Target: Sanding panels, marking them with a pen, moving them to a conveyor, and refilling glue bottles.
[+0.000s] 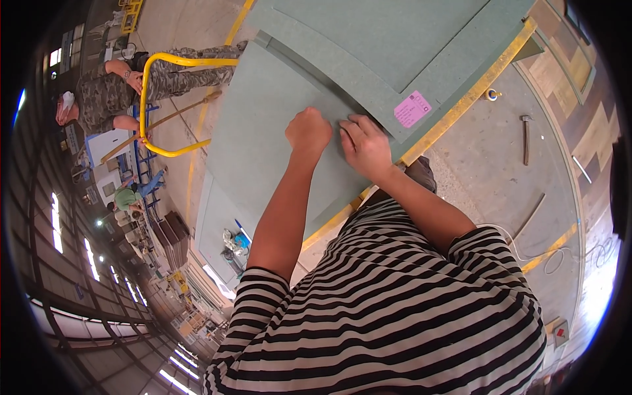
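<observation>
My left hand (309, 133) is closed in a fist above a flat grey-green panel (263, 125); whatever may be inside the fist is hidden. Just to its right, my right hand (366, 146) has bent fingers slightly apart, with the fingertips by the edge of a raised grey-green framed panel (336, 79). Nothing shows plainly between those fingers. A pink printed label (413, 109) lies on the framed panel, to the right of my right hand. The two hands are close together but apart.
A yellow edge (474, 89) runs along the work surface. Small tools and a blue item (241, 239) lie at its left. A yellow tube frame (146, 105) stands beyond, near a person in camouflage (108, 92). A hammer (526, 139) and glue bottle (491, 95) lie right.
</observation>
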{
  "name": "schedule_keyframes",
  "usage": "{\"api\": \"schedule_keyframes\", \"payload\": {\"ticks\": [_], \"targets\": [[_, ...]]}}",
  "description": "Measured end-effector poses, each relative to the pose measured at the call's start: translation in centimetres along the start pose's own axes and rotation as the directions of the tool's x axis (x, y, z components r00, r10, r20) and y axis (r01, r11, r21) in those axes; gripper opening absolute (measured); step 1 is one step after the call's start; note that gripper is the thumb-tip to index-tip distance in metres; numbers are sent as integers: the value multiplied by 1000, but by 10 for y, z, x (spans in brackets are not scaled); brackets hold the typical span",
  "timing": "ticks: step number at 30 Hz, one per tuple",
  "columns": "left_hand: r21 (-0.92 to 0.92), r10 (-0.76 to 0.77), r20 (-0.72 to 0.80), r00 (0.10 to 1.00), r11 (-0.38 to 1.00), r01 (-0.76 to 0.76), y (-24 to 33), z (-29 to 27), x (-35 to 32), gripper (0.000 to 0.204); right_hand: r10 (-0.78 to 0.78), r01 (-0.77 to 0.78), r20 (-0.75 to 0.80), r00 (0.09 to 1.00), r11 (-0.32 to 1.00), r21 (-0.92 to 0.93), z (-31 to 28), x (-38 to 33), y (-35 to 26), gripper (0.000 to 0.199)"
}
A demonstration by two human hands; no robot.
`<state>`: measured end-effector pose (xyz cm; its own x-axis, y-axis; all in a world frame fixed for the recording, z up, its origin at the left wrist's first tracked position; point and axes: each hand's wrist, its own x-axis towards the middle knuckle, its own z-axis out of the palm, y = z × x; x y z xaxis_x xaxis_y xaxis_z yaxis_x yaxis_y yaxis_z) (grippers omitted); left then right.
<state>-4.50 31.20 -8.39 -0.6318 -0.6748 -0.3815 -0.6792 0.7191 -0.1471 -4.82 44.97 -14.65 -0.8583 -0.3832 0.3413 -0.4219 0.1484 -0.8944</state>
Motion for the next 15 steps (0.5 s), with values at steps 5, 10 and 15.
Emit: {"api": "schedule_keyframes", "payload": {"ticks": [5,10,15], "targets": [[-29,-50,18,999,998,51,-5,7,6,21,1,-1,-10,1000,1000,0,0,0,1,19],[-458,-166,-8,986,877,144,-21,21,1,18,13,-13,-10,1000,1000,6,0,0,1,19],[-644,-188,-43,981,756,117,-30,35,-3,15,4,-4,-6,1000,1000,4,0,0,0,19]]}}
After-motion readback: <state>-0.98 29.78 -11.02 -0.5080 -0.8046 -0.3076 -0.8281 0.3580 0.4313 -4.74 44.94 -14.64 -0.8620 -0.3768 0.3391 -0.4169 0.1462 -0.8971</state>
